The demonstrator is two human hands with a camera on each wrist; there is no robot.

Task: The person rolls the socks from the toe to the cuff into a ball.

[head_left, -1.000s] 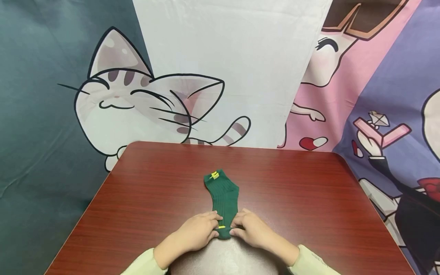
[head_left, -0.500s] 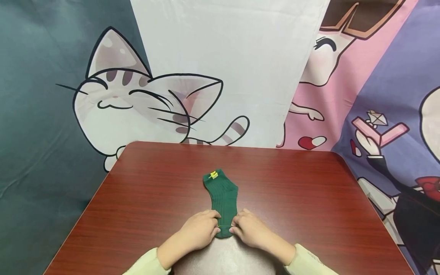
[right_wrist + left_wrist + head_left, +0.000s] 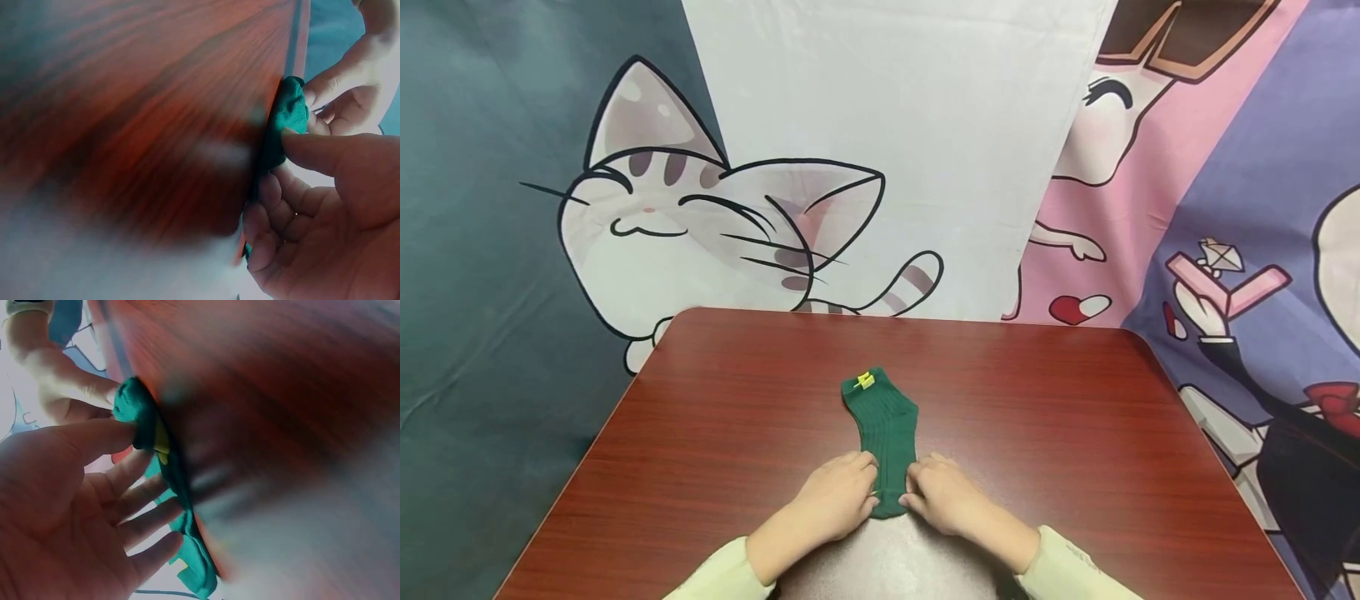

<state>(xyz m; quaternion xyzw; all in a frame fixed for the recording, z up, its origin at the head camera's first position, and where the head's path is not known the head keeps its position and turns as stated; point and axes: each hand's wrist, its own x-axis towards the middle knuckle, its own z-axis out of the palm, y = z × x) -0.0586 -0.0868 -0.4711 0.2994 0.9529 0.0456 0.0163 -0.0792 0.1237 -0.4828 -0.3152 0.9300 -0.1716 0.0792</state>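
Note:
A dark green ribbed sock (image 3: 887, 425) lies lengthwise on the table, a small yellow bow (image 3: 866, 380) at its far end. Its near end is folded over into a short thick band. My left hand (image 3: 841, 495) pinches the left side of that fold between thumb and forefinger, the other fingers spread along the sock's edge. On the opposite side my right hand (image 3: 942, 495) pinches the fold likewise, its remaining fingers curled in. A second yellow patch (image 3: 161, 442) peeks out beside the fold in the left wrist view; in the head view it is mostly hidden.
The reddish-brown wooden table (image 3: 1037, 417) has rounded far corners. Behind it hangs a cloth backdrop (image 3: 895, 92) printed with a cartoon cat and figures. Pale sleeves (image 3: 730, 571) cover both forearms.
The fold at the sock's near end has rolled a little farther over, covering the yellow patch that showed there. Both hands have moved slightly away from me with it.

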